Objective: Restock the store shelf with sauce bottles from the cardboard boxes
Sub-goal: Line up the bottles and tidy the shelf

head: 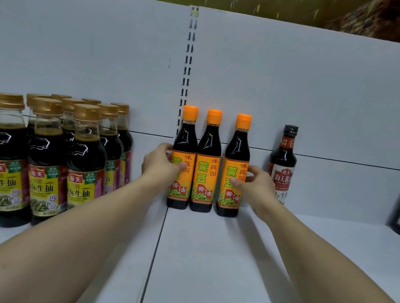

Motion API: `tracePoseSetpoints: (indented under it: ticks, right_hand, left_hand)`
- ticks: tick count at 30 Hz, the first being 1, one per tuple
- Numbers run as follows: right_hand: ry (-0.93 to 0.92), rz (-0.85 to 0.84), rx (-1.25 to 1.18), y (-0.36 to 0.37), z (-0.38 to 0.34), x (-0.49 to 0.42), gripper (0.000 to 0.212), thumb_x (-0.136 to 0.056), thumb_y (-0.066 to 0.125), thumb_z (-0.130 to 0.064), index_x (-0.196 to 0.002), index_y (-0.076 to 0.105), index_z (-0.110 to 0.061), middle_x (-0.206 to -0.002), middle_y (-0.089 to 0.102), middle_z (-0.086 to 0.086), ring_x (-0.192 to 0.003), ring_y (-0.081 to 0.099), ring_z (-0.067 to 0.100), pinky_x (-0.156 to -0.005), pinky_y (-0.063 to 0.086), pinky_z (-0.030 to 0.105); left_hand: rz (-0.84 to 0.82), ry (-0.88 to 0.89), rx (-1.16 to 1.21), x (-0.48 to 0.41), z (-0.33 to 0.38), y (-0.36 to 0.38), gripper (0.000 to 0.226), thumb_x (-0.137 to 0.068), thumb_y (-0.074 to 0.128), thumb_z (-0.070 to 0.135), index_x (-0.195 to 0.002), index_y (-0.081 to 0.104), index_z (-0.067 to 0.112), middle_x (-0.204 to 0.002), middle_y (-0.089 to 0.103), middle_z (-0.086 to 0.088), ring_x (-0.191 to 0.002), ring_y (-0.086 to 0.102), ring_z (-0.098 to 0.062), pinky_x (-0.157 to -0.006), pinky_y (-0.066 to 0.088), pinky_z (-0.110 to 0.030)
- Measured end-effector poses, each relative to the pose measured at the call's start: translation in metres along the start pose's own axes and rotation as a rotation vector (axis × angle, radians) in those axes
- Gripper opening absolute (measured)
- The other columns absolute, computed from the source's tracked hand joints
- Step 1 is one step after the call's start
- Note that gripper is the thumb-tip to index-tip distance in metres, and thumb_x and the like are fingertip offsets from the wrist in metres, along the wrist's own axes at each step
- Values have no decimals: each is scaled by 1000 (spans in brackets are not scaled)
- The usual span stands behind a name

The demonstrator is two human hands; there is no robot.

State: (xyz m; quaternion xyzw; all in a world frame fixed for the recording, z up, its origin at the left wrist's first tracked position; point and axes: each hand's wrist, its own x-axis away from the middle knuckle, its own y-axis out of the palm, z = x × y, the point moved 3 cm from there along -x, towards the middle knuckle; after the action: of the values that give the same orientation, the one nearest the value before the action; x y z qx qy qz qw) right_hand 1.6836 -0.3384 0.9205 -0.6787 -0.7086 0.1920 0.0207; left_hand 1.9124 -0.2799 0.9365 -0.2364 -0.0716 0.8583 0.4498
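Three slim sauce bottles stand upright in a row at the back of the white shelf (214, 260), close against the grey back panel (324, 93). Each has a bright orange cap, near-black liquid up to the neck, and an orange label with green characters and a green picture at its foot.

The person's left grip (162, 163) is clamped round the left orange-capped bottle (187, 138), thumb across the label. The right grip (254, 185) is wrapped the same way round the right orange-capped bottle (237, 152). The middle orange-capped bottle (205, 173) stands untouched between them, just beside the left one, with a small gap to the right one.

To the left is a cluster of gold-capped bottles (46, 151), and to the right, behind the wrist, a single dark-capped bottle (282, 163).
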Motion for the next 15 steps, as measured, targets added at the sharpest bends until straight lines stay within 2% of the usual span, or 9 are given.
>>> tracePoseSetpoints:
  ticks: [3, 6, 15]
  right_hand:
    - [-7, -3, 8, 5, 0, -2, 50, -94, 73, -14, -141, 55, -15, -122, 71, 6, -110, 68, 25, -96, 56, 47]
    - [-16, -1, 28, 8, -1, -1, 50, -95, 72, -15, -142, 54, -16, -124, 70, 6, -106, 67, 21, -88, 56, 39]
    - [-3, 18, 72, 13, 1, -3, 52, -94, 73, -17, -144, 56, -17, -125, 71, 5, -111, 69, 23, -99, 57, 48]
  left_hand:
    - [6, -5, 15, -3, -4, -1, 49, -89, 81, 21, -133, 59, 16, -117, 70, 0, -102, 66, -19, -96, 56, -39]
    - [-5, -9, 43, -6, -7, -2, 49, -86, 84, 21, -129, 60, 17, -113, 72, -1, -102, 70, -21, -96, 59, -47]
    - [3, 42, -36, -10, -10, -2, 46, -87, 83, 28, -125, 59, 19, -114, 71, -1, -101, 67, -19, -95, 59, -45]
